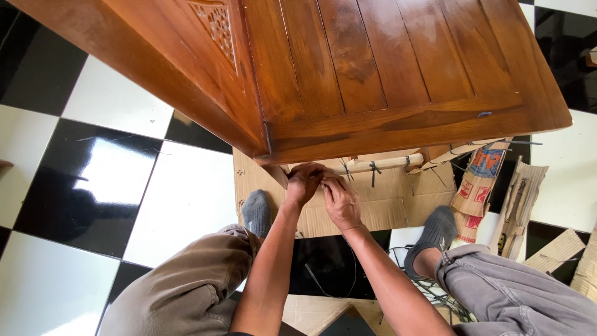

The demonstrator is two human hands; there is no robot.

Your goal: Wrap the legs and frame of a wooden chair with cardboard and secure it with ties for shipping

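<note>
A large varnished wooden cabinet (pixel 348 68) fills the top of the head view, seen from above, with a carved panel on its left face. Under its lower edge, a pale wooden rail (pixel 385 164) bound with dark ties sits on flattened cardboard (pixel 379 205). My left hand (pixel 303 182) and my right hand (pixel 341 200) meet at the left end of that rail, fingers curled together at the cabinet's bottom corner. What the fingers pinch is hidden by the hands. My knees and grey-socked feet flank both arms.
The floor is glossy black and white tiles (pixel 93 180). Torn printed cardboard pieces (pixel 482 186) lie at the right beside my right foot (pixel 435 230). Loose dark straps or wires (pixel 429 286) lie on the floor between my legs. My left foot (pixel 256 211) rests on the cardboard.
</note>
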